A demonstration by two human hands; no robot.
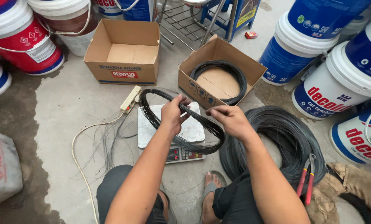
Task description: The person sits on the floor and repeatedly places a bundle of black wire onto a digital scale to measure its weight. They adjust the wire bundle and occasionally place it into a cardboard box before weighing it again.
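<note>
Wire coil (185, 124), black and thin, hangs between both hands just above a scale (152, 130) that sits on the concrete floor (65, 103). The left hand (173, 114) is closed round the strands near the top of the loop, fingers wrapped right over them. The right hand (231, 118) pinches the strands on the loop's right side between thumb and fingertips, so each grip is shut on the coil.

To the right, a much bigger bundle (285, 141) of the same wire lies on the floor, and red-handled cutters (306, 180) rest on its edge. Beyond the scale stands an open box (218, 76) with one finished ring of wire lying flat inside; a second box (125, 52) to its left is open with no wire in it. Paint buckets (318, 83) stand around the space, and a power strip (130, 99) lies just beside the scale's far left corner. Loose strands trail over the floor to the left.

Judging from the hold, the loop stays neat if the left hand keeps all strands gathered as one bunch while the right hand smooths stray turns into line. Letting the loop twist risks springy strands slipping out and tangling.
</note>
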